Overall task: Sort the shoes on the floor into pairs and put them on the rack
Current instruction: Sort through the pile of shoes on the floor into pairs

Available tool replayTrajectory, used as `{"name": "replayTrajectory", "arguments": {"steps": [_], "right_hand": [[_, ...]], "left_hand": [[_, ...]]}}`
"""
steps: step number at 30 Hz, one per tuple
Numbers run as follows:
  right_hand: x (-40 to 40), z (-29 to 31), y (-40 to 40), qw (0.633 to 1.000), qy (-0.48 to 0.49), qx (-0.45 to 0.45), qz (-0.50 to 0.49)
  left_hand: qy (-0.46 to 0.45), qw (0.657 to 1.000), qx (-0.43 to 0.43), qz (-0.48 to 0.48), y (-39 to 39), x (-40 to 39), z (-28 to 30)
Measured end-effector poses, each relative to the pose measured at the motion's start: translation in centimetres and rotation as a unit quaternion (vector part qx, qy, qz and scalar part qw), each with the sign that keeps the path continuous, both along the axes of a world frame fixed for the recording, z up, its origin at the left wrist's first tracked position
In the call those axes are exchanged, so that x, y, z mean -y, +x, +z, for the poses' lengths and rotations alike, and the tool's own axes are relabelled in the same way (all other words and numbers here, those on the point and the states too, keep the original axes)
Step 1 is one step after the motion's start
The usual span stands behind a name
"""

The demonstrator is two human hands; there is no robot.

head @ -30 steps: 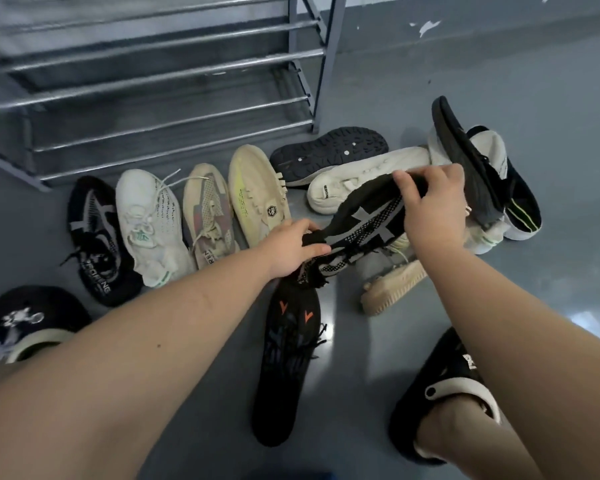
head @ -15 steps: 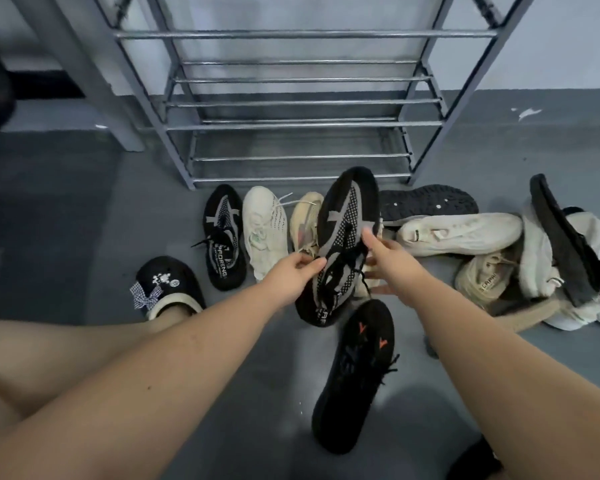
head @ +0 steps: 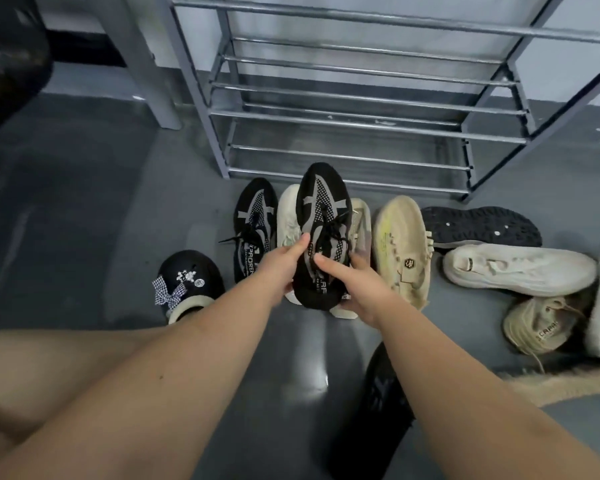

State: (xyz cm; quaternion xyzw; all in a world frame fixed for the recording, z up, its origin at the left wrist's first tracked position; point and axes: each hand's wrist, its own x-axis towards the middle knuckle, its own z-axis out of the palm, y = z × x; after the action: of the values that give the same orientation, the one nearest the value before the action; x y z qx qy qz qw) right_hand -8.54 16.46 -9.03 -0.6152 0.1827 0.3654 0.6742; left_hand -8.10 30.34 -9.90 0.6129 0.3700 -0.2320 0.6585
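Black sneaker held heel-end between both hands' grip.

A black slipper with a checked bow sits on the grey floor; a grey post stands at the wall.

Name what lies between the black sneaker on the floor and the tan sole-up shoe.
In the head view: a cream sneaker, and over it the held black sneaker.

Two matching black-and-grey sneakers, one metal rack, one black slipper, two hands.
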Motion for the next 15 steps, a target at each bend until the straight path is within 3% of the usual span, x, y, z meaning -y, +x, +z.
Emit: {"name": "replayTrajectory", "arguments": {"steps": [3, 5, 7, 9, 11, 15], "right_hand": [[-1.8, -1.5, 1.2, 0.999, 0.027, -0.01, -0.021], [-3.0, -3.0, 1.8, 0.998, 0.008, -0.005, -0.059], [-4.0, -4.4, 2.1, 0.997, -0.002, -0.009, -0.076], [-4.4, -5.2, 2.0, 0.997, -0.01, -0.026, -0.077], [-4.5, -6.1, 1.7, 0.996, -0.019, -0.037, -0.075], [-4.0, -6.9, 1.5, 0.994, -0.016, -0.056, -0.091]], "left_hand": [[0.056, 0.998, -0.023, 0.007, 1.2, -1.4, -1.0], [0.157, 0.987, -0.013, -0.026, 1.3, -2.2, -2.0], [0.331, 0.941, 0.02, -0.074, 0.8, -3.2, -3.3], [0.436, 0.899, 0.008, -0.041, 0.2, -3.9, -4.6], [0.403, 0.913, -0.061, 0.035, -0.1, -4.3, -5.9], [0.225, 0.955, -0.147, 0.125, -0.1, -4.3, -7.5]]}}
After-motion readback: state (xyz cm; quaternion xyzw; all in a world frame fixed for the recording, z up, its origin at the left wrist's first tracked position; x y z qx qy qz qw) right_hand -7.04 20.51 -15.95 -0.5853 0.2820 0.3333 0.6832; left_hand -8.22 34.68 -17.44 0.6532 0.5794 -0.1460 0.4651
